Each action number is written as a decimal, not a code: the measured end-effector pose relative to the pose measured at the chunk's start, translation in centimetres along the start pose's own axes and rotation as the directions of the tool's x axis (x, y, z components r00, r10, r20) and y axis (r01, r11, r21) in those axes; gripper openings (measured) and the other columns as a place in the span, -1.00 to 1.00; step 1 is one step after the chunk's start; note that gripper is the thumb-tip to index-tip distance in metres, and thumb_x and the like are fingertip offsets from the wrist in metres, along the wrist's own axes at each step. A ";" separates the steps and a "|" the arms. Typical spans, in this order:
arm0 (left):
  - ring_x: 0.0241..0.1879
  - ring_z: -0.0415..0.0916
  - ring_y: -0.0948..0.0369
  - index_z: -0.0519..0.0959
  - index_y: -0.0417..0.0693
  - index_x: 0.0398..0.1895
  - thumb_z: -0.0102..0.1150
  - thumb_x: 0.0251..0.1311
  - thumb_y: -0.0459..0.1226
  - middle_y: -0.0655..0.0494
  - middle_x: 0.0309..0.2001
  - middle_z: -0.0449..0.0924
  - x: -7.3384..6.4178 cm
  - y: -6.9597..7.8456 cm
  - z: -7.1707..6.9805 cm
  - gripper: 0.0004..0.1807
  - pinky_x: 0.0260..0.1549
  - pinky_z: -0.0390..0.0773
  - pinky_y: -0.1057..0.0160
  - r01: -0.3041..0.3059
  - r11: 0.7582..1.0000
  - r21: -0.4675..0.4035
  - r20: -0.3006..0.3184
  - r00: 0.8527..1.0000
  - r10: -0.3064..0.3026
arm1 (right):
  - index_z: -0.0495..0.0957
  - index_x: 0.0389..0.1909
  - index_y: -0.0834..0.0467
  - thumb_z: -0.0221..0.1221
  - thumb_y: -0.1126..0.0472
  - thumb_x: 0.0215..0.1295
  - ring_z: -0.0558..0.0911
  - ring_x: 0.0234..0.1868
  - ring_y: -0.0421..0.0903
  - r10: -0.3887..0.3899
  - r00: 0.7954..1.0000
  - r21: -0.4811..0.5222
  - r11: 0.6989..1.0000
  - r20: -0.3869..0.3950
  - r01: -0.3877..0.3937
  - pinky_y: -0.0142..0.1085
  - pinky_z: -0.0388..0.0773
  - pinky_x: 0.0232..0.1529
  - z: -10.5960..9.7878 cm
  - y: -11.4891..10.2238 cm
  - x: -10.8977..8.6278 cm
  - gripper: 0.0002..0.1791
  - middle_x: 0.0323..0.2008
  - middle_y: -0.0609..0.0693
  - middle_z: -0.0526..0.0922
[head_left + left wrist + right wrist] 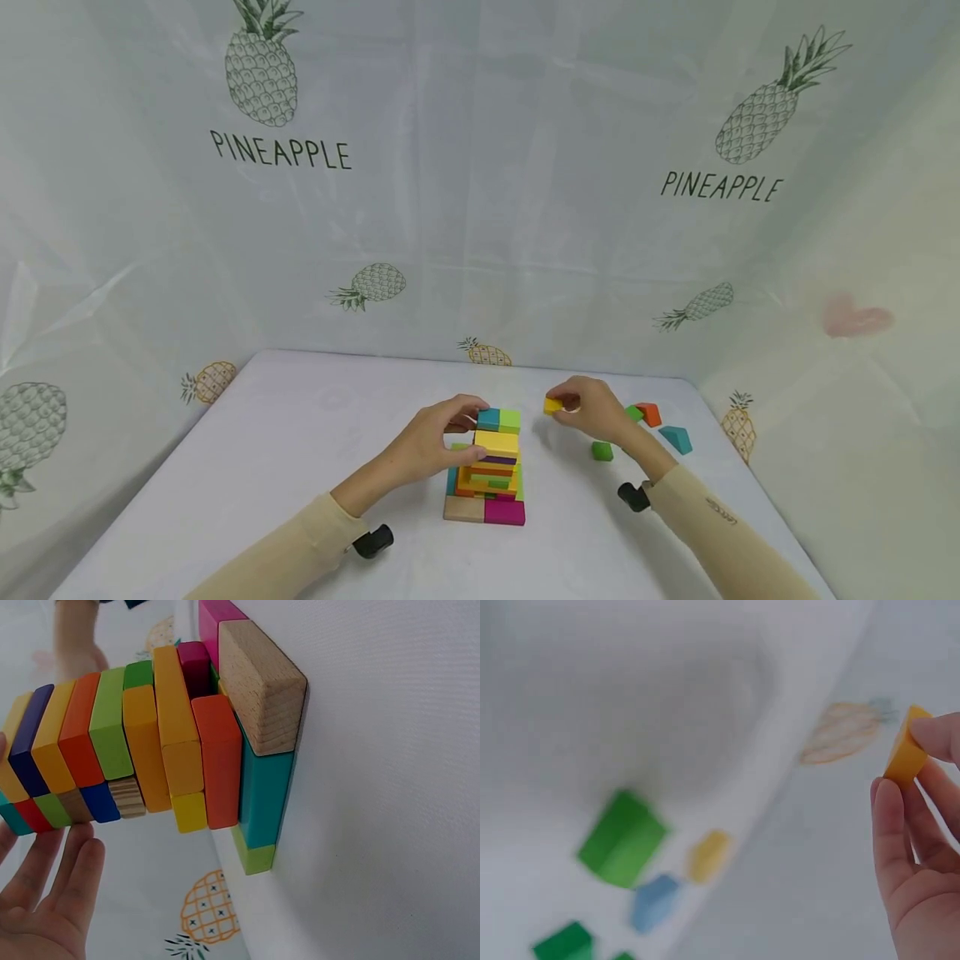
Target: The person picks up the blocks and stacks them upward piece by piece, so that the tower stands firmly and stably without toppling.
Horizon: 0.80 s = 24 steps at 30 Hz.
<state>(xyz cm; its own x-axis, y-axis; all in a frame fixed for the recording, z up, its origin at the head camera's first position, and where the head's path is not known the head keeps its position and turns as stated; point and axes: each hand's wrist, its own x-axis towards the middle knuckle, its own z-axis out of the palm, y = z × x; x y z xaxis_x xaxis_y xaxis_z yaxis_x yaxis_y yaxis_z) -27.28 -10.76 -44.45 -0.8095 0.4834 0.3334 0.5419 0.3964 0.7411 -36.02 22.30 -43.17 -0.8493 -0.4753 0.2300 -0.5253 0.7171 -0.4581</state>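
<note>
A tower of colourful wooden blocks [496,444] stands on the white table, with a wider base that includes a bare-wood block [262,686] and a magenta one. My left hand [429,443] holds the upper tower, thumb at the yellow block near the top and fingers round the far left side. Teal and lime blocks [509,421] form the top. To the right of the tower, my right hand [597,410] pinches a small yellow block [906,756] between thumb and fingertips, raised above the table and apart from the tower.
Loose blocks lie right of the tower: a green block [602,451], an orange block [650,414] and a teal wedge [677,439], among others. A white curtain [480,208] with pineapple prints hangs behind the table's back edge.
</note>
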 end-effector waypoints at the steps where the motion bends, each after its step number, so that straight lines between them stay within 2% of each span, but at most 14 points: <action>1: 0.15 0.63 0.24 0.47 0.22 0.39 0.49 0.30 -0.03 0.29 0.21 0.62 0.0 0.0 0.0 -0.37 0.26 0.62 0.15 0.000 1.000 0.000 0.002 1.000 0.000 | 0.77 0.05 0.13 0.50 0.26 0.27 0.63 -0.18 -0.15 -0.017 1.000 0.010 1.000 -0.014 0.017 -0.17 0.75 -0.03 -0.5 -0.9 -0.4 -0.67 -0.12 -0.10 0.73; 7: 0.14 0.64 0.24 0.46 0.20 0.40 0.47 0.31 0.00 0.28 0.20 0.63 0.1 0.0 0.0 -0.36 0.23 0.64 0.18 -0.021 0.999 0.034 0.000 1.000 0.021 | 0.76 0.05 0.12 0.51 0.27 0.25 0.70 -0.16 -0.15 -0.142 0.988 0.045 0.988 -0.063 0.145 -0.24 0.77 -0.04 -2.8 -6.5 -2.6 -0.66 -0.11 -0.12 0.72; 13: 0.13 0.65 0.24 0.46 0.18 0.40 0.47 0.30 0.02 0.28 0.22 0.62 0.0 0.0 0.0 -0.34 0.20 0.66 0.19 -0.050 0.997 0.055 -0.004 0.999 0.050 | 0.78 0.04 0.06 0.53 0.28 0.21 0.69 -0.16 -0.20 -0.232 0.969 0.033 0.971 -0.084 0.235 -0.28 0.77 -0.06 -3.2 -10.5 -4.2 -0.64 -0.11 -0.18 0.69; 19: 0.15 0.62 0.30 0.46 0.19 0.42 0.49 0.27 0.03 0.36 0.27 0.56 -0.1 -0.3 0.0 -0.31 0.23 0.63 0.22 -0.044 0.997 0.062 -0.005 0.999 0.044 | 0.78 0.01 0.10 0.53 0.29 0.20 0.65 -0.16 -0.18 -0.295 0.953 0.052 0.953 -0.064 0.299 -0.27 0.76 -0.11 -2.2 -12.6 -4.7 -0.66 -0.13 -0.16 0.69; 24: 0.15 0.64 0.27 0.45 0.20 0.42 0.50 0.26 0.05 0.36 0.27 0.54 -0.1 -0.3 0.0 -0.30 0.21 0.63 0.24 -0.066 0.995 0.075 -0.017 0.998 0.067 | 0.79 0.02 0.09 0.53 0.27 0.22 0.62 -0.15 -0.18 -0.292 0.955 0.037 0.955 -0.056 0.294 -0.32 0.73 -0.15 -1.1 -13.3 -4.6 -0.67 -0.15 -0.16 0.69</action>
<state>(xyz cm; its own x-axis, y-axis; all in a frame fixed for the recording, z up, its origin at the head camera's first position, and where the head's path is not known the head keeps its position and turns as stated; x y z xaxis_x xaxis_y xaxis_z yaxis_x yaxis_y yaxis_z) -27.37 -10.99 -44.72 -0.7748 0.4957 0.3924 0.6095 0.4208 0.6719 -25.18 15.51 -37.15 -0.6607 -0.6343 0.4013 -0.7493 0.5262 -0.4020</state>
